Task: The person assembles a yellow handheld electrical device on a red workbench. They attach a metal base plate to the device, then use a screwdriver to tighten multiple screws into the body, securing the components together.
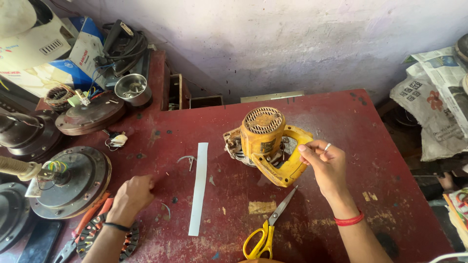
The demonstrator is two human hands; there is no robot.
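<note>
1. Right hand [327, 168]: resting against the handle of the yellow power tool [267, 143]; fingers pinched, no firm grasp on the housing; tool lying mid-table on the red table [341, 117].
2. Left hand [132, 194]: loosely curled on the tabletop near small metal clips [187, 159]; holding nothing visible.
3. Step judged: repair work on the opened tool; next move likely calling for a steadying hold.
4. White strip [199, 187] and yellow-handled scissors [269, 226] near; open room between them; fan motor [68, 182] crowding the left edge.

One yellow power tool [267, 143], one scissors [267, 229], one white strip [199, 187], two hands [132, 193].
</note>
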